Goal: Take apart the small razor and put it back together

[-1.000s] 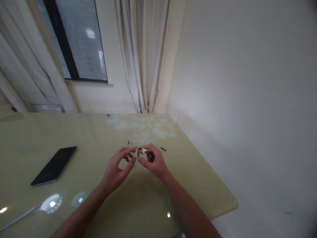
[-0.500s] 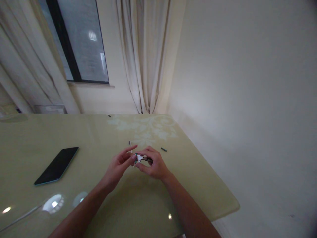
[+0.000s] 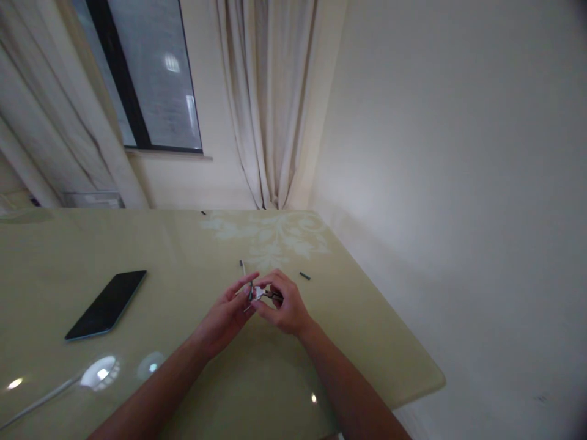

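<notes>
My right hand [image 3: 285,304] is closed around a small silver metal piece [image 3: 259,294] with a dark, narrow end inside the fingers. My left hand [image 3: 233,311] meets it from the other side, thumb and fingertips pinched at a thin greenish edge on the left end. The exact kind of object is too small to make out. Just behind the left fingertips, a thin white stick [image 3: 244,269] with a dark tip shows on the table, partly hidden by the hand. A short dark rod [image 3: 305,276] lies beyond my right hand.
A black tablet [image 3: 107,304] lies flat on the glossy pale green table [image 3: 197,250], to the left. A tiny dark piece [image 3: 203,212] sits near the far edge. A wall [image 3: 413,214] runs along the right side, curtains [image 3: 270,110] behind.
My left hand has turned slightly and moved a little right, closer to my right hand. The silver piece stays between the hands, and the table items remain in place.
</notes>
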Tool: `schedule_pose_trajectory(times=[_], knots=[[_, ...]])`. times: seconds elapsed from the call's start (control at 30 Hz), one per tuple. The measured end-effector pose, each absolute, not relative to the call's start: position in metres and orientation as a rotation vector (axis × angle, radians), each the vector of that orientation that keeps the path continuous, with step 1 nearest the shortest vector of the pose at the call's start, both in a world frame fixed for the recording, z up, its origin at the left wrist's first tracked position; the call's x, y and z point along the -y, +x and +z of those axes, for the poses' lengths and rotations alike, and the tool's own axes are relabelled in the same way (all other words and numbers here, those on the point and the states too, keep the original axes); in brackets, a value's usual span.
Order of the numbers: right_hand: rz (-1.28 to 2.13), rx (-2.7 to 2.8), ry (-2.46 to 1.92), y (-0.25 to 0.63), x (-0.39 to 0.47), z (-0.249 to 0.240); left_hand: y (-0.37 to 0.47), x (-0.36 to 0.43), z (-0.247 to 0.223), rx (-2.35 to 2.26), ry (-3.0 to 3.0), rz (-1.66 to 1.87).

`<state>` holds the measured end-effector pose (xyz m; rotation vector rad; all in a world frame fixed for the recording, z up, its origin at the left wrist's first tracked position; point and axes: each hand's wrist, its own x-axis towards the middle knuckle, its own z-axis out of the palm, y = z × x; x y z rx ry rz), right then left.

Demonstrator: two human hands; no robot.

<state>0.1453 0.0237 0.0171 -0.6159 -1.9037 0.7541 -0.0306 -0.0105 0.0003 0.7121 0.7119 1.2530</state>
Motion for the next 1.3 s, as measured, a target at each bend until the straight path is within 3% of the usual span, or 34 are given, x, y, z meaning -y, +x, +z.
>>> schedule_pose_trajectory(times=[0.4,0.77,1.1,1.3], knots=[[0.783,1.889,-0.631,0.144,-0.022,0.018,-0.025,0.012,0.006,-0.749,0.769,1.3],[0.558,2.029,-0.78,0.15,-0.022,0.024,-0.034,0.011,0.014,-1.07,1.015,1.339],[0.981,1.728,-0.754,0.146,-0.027,0.017,-0.041,0.01,0.015,-0.961,1.225,1.304],[0.952,1.68,-0.711,0.144,-0.03,0.02,-0.044,0.009,0.018,-0.972,1.231,1.31]])
